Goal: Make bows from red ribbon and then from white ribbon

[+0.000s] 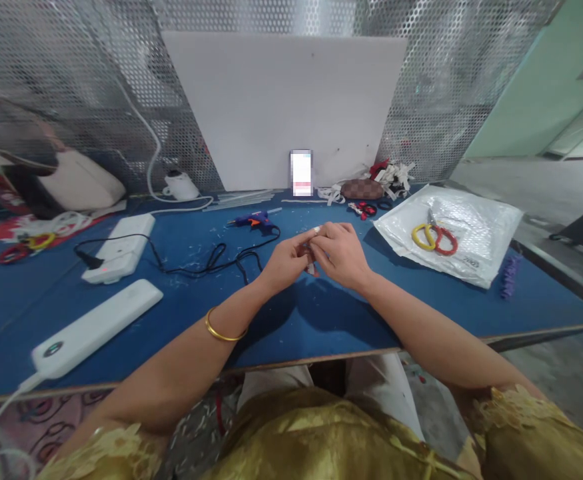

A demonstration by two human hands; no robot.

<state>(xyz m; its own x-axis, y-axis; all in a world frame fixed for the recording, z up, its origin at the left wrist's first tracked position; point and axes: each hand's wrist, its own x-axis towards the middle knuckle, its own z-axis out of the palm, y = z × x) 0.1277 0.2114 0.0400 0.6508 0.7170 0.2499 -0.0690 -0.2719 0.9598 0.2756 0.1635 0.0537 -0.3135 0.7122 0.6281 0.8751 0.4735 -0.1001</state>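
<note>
Both my hands meet above the middle of the blue table (321,320). My left hand (286,261) is closed, its fingers pinching a small reddish and white piece (311,265) that I cannot make out. My right hand (340,253) is closed over the same piece from the right, with a ring on one finger. A gold bangle (221,330) sits on my left wrist. Just behind my hands lies a blue and orange glue gun (255,220) with its black cord (211,261).
A white power strip (118,248) and a long white device (96,328) lie at the left. At the right a plastic bag (466,240) carries yellow and red scissors (434,237). A phone (301,172) leans on a white board (281,107). Scraps (371,187) sit behind.
</note>
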